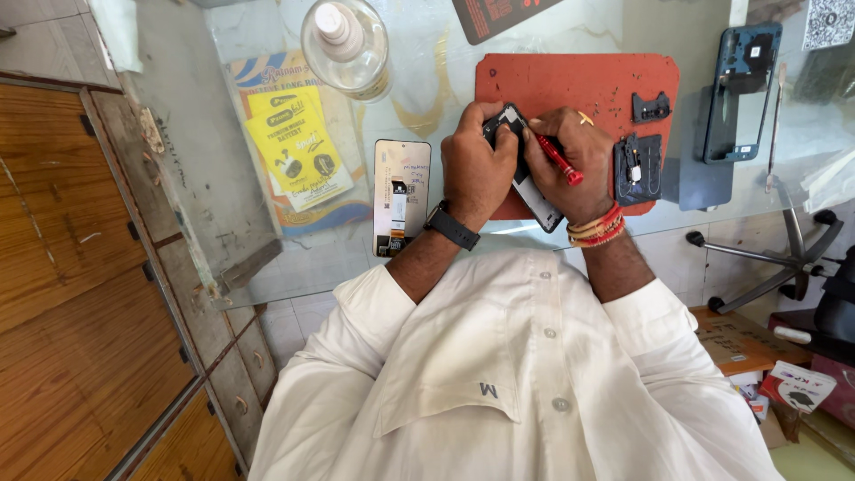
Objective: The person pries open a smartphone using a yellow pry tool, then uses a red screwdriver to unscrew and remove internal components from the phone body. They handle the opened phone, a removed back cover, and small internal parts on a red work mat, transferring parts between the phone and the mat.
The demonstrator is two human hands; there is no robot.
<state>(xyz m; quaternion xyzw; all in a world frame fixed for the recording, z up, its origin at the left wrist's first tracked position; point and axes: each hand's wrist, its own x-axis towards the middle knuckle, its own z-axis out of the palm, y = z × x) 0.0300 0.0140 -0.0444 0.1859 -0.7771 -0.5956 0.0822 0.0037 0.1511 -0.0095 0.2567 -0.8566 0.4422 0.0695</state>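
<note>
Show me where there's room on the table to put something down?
Bare glass lies between the loose screen panel and the left hand. Bare mat lies above both hands. It is crowded right of the right hand, around the black phone parts.

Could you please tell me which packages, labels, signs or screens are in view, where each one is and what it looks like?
Yellow battery package: under the glass, left of the left hand; rectangular, dark pictures.
Phone screen panel: face down beside that hand; pale back, flex cable.
Dark card: top edge, red print.
Code label: top right corner; white square, black pattern.
</note>
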